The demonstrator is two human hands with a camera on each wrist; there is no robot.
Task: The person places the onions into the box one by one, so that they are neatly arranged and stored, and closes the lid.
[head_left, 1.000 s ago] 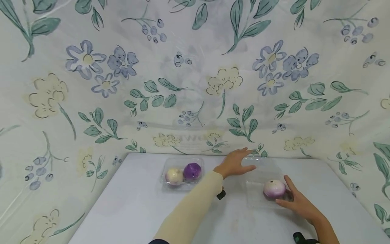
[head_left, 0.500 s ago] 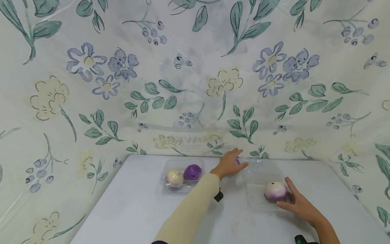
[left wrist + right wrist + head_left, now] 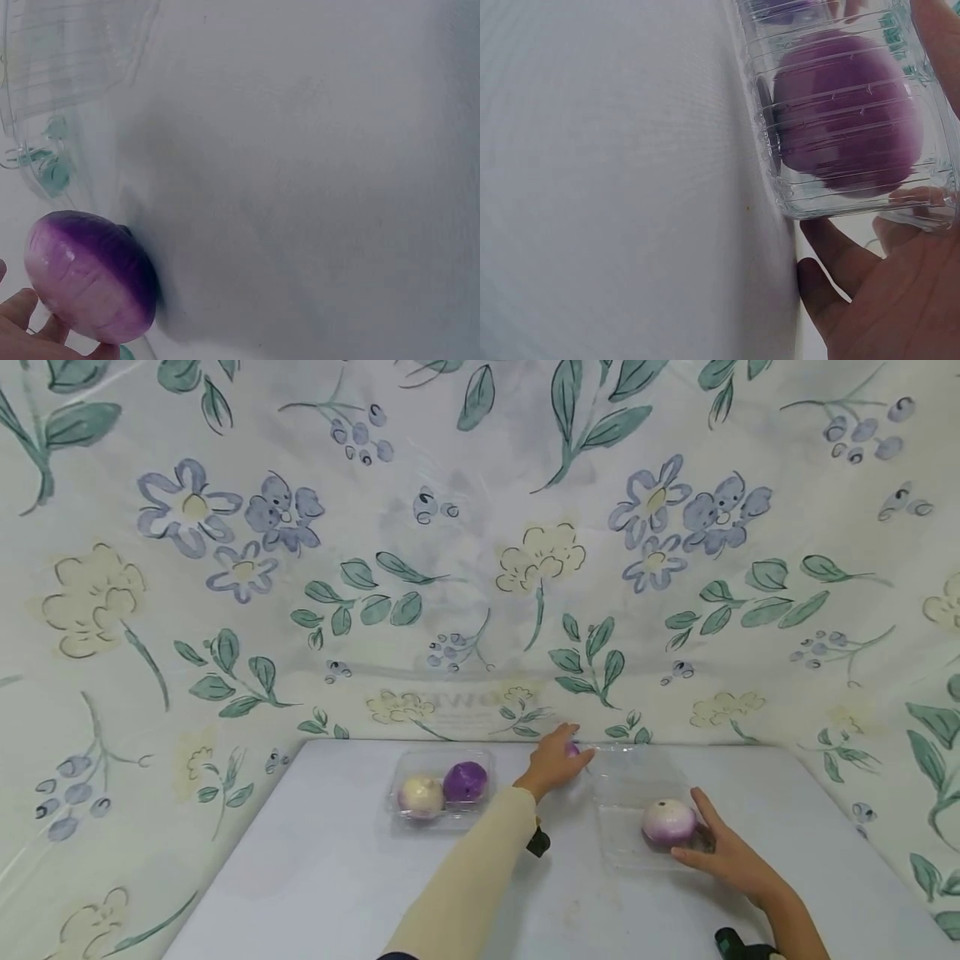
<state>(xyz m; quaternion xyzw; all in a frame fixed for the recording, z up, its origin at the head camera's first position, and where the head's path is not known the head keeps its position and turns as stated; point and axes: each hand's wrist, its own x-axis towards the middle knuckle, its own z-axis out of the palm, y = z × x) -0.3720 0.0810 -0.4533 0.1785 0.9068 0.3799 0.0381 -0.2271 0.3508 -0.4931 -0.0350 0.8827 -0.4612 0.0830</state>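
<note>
My left hand (image 3: 553,758) reaches to the table's back edge. Its fingers lie around the far side of a round purple-and-white vegetable (image 3: 90,277), like a turnip or onion. In the left wrist view the fingertips are right at its pale side. My right hand (image 3: 731,852) spans the right end of an unlidded clear plastic clamshell box (image 3: 618,847), holding it. Inside this box sits a second purple-and-white vegetable (image 3: 669,823), with a dark spot on top. Seen by the right wrist, fingers meet the box's ribbed wall, and the vegetable shows through the plastic.
On the left a second clear box (image 3: 438,758) holds a whitish vegetable (image 3: 420,797) and a deep purple one (image 3: 466,782). The white table (image 3: 322,877) ends at a floral cloth backdrop (image 3: 450,568). The raised clear lid (image 3: 637,768) leans behind the right box.
My left hand has moved left from beside the right box's lid, and the purple vegetable now shows between its fingers. The right hand stays at its box.
</note>
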